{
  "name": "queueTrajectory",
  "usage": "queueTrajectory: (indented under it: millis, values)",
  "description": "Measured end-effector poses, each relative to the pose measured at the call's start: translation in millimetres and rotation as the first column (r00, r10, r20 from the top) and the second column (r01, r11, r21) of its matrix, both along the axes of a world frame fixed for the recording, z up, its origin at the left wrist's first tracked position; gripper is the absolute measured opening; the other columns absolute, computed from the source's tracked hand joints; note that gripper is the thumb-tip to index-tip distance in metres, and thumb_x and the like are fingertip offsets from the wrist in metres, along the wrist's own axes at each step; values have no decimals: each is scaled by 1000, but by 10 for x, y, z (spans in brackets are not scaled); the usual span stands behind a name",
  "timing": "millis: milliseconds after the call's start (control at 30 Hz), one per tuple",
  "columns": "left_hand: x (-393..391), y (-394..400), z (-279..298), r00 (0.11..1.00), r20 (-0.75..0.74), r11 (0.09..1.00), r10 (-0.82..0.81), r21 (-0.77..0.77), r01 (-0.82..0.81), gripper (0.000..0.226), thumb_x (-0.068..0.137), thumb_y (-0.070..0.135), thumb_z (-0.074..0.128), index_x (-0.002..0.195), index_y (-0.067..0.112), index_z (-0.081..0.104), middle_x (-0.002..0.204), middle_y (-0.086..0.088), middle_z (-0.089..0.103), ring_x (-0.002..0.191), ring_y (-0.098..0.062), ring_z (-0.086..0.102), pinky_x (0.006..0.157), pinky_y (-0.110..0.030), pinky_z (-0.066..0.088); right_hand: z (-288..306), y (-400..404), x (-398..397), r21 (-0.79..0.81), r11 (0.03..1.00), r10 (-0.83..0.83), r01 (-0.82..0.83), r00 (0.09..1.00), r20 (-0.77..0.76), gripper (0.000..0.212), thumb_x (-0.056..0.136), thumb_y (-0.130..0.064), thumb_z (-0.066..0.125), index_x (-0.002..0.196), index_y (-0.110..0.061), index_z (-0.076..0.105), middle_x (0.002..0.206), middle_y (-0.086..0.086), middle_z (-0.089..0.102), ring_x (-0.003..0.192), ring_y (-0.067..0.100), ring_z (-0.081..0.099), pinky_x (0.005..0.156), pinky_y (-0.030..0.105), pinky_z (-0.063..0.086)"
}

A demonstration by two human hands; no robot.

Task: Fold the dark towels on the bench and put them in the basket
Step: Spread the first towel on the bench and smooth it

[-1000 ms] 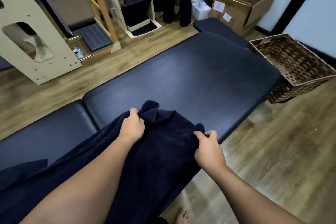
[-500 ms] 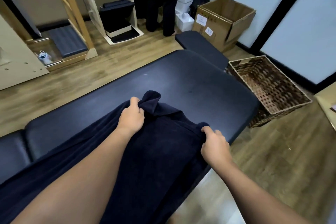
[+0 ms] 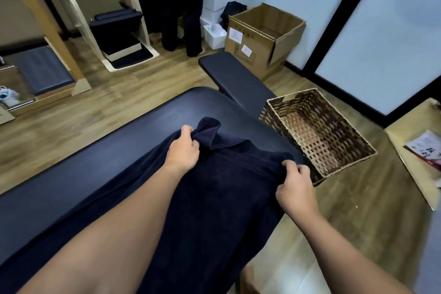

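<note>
towel on bench | far corners pinched: left hand, right hand

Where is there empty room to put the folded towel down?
Bare padded black bench lies beyond the left hand. The brown woven wicker basket looks empty. Near both hands it is crowded: the right hand grips the dark navy towel too.

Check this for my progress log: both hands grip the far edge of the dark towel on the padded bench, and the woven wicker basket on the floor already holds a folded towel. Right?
One detail is wrong. The head view shows the woven wicker basket holding nothing; only its weave is visible inside. The rest stands: the left hand and right hand grip the far edge of the dark towel on the padded bench.
</note>
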State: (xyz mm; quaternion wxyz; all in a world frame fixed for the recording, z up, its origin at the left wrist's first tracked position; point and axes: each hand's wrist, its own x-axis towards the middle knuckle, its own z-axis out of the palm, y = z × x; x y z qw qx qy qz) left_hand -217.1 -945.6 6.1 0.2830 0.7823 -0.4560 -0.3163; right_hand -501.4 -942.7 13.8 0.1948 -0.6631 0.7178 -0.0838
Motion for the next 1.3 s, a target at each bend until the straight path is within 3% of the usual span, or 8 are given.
queueTrajectory:
  millis: [233, 467, 600, 733, 867, 1000, 1167, 1300]
  values:
    - [34, -839, 29, 986, 112, 985, 127, 107, -139, 17, 84, 29, 57, 97, 18, 55, 90, -6, 69, 92, -28, 63, 77, -40, 52, -238, -806, -442, 221, 975, 28, -2, 993, -113, 45, 84, -23, 60, 126, -22, 44, 116, 6, 30, 76, 35, 57, 77, 39, 45]
    - [83, -1198, 119, 993, -29, 988, 115, 106, -111, 78, 87, 12, 64, 154, 27, 28, 99, -4, 71, 98, -23, 65, 87, -35, 52, -470, -1181, -269, 214, 921, 359, -325, 923, -139, 38, 91, -31, 57, 127, -20, 54, 122, 7, 41, 104, 29, 58, 83, 36, 48]
    - [165, -854, -88, 982, 186, 948, 45, 303, -101, 32, 89, 23, 60, 120, 25, 59, 114, -4, 69, 106, -25, 62, 93, -34, 50, -536, -1286, 160, 207, 832, 535, -516, 844, -46, 42, 94, -33, 57, 134, -24, 53, 125, 2, 47, 113, 23, 52, 93, 33, 49]
    - [399, -244, -267, 948, 262, 861, 181, 423, -282, 42, 93, 27, 54, 134, 23, 45, 121, -9, 63, 108, -32, 61, 91, -42, 52, -566, -1347, 715, 235, 701, 689, -673, 725, 19, 48, 96, -33, 56, 142, -24, 48, 137, 0, 47, 123, 22, 46, 96, 32, 47]
    - [704, 321, -386, 868, 323, 750, 376, 444, -490, 50, 95, 20, 41, 142, 21, 23, 94, -12, 69, 79, -30, 68, 79, -45, 57, -631, -1356, 1278, 200, 617, 764, -761, 640, 79, 47, 96, -31, 57, 142, -22, 51, 139, 0, 49, 124, 22, 47, 97, 32, 48]
    - [940, 703, -459, 839, 341, 648, 424, 533, -544, 37, 88, 16, 41, 124, 16, 31, 72, -8, 70, 54, -24, 68, 65, -38, 60, -652, -1372, 1812, 183, 606, 755, -774, 632, 173, 49, 96, -30, 60, 144, -21, 52, 143, 0, 48, 125, 21, 50, 99, 32, 47]
    - [1134, 950, -635, 764, 388, 601, 515, 472, -645, 24, 98, 37, 45, 110, 22, 30, 73, -5, 67, 52, -23, 69, 67, -38, 58, -633, -1458, 2405, 107, 613, 767, -783, 622, 159, 48, 99, -32, 57, 145, -26, 48, 139, 0, 49, 117, 22, 56, 88, 34, 50]
    - [1335, 1063, -779, 754, 321, 598, 573, 466, -652, 16, 104, 37, 39, 108, 22, 42, 75, -5, 69, 44, -19, 67, 65, -38, 60, -619, -1645, 2758, 208, 597, 795, -775, 607, -19, 66, 100, -30, 52, 155, -44, 18, 112, 0, 62, 97, 26, 62, 68, 36, 45]
